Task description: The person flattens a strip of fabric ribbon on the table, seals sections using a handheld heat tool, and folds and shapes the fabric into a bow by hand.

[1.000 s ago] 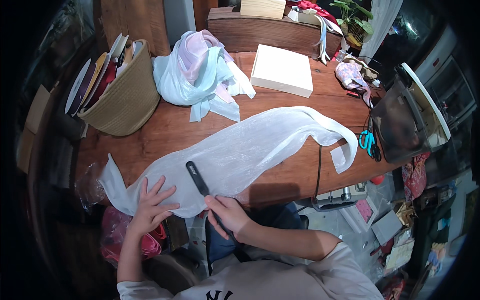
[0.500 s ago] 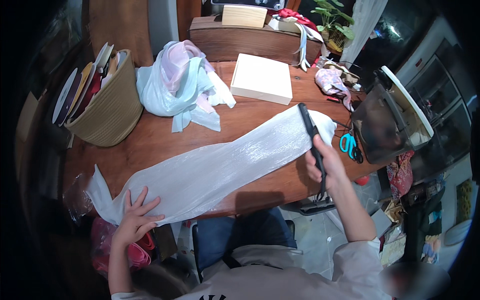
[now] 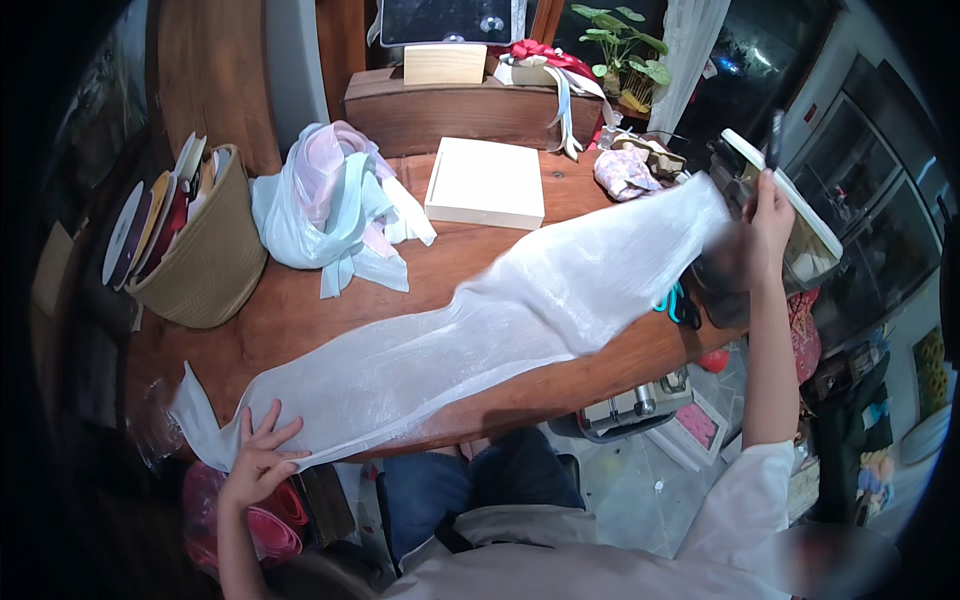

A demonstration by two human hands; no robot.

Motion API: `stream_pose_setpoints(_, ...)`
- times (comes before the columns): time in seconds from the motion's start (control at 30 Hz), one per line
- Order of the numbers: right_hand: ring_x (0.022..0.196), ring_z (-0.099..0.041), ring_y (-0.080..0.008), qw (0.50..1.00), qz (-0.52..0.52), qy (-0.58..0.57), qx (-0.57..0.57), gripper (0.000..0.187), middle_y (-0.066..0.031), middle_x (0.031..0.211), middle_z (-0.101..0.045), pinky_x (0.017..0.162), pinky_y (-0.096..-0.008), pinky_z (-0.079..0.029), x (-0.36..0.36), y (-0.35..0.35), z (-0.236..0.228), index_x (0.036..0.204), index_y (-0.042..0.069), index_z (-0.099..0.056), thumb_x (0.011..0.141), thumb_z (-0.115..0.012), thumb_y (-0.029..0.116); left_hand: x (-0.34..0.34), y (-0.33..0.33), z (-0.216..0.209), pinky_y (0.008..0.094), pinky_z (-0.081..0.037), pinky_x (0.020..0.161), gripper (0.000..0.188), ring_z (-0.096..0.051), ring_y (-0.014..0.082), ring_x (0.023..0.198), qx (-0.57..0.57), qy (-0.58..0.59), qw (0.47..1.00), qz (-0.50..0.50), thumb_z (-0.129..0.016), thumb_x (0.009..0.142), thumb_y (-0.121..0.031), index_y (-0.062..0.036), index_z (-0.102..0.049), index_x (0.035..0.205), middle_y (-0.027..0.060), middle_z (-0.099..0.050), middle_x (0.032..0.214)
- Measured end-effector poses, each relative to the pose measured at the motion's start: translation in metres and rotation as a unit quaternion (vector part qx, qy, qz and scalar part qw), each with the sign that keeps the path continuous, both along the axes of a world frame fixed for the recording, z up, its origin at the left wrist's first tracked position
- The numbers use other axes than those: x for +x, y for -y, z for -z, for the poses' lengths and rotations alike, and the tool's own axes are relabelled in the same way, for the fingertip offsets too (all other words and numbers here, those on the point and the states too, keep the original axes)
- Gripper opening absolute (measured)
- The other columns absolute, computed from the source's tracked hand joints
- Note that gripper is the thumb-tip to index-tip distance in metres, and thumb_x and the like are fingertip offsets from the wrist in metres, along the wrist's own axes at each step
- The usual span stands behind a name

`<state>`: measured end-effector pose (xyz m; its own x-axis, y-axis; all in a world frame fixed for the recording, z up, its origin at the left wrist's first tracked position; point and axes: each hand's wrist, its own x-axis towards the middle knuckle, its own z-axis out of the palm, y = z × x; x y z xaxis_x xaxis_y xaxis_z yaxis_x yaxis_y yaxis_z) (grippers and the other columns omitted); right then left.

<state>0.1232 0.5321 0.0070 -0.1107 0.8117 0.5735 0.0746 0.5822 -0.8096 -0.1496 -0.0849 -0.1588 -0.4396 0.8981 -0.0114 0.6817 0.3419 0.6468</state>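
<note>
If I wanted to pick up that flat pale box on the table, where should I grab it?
Grip the flat pale box by its two long side edges, coming straight down from above. It lies flat on the wooden table with nothing on top, and its near edge looks free; the pastel cloth heap crowds its left side.

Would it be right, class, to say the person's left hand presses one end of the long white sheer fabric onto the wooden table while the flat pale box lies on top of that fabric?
Not quite. In the head view the flat pale box lies on the bare wooden table beyond the long white sheer fabric, not on top of it. The left hand does press one end of it down.
</note>
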Motion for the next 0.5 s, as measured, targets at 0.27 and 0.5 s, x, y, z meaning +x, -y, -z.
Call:
stream_pose_setpoints(0.27,0.080,-0.063,-0.0348,0.930,-0.064,0.315,0.180,0.043,-0.0196,0.081,-0.064,0.070,-0.0444,-0.048,-0.099,0.000,0.008,0.095,0.003,-0.063,0.085,-0.058,0.045,-0.003,0.000,-0.029,0.0515,-0.027,0.106,0.033,-0.059,0.0302,0.108,0.206,0.072,0.968,-0.128,-0.051,0.091,-0.028,-0.0010,-0.070,0.092,0.0123,-0.066,0.109)
stream_pose_setpoints(0.5,0.094,-0.063,-0.0340,0.808,-0.146,0.555,0.137,0.048,-0.0204,0.099,-0.065,0.079,-0.0426,-0.050,-0.216,0.023,0.120,0.094,0.000,-0.065,0.080,-0.063,0.046,0.034,-0.026,-0.083,0.0243,-0.039,0.059,0.032,-0.052,0.0108,0.064,0.316,-0.120,0.904,-0.261,-0.045,0.096,-0.019,0.0036,-0.060,0.079,0.0062,-0.058,0.068)
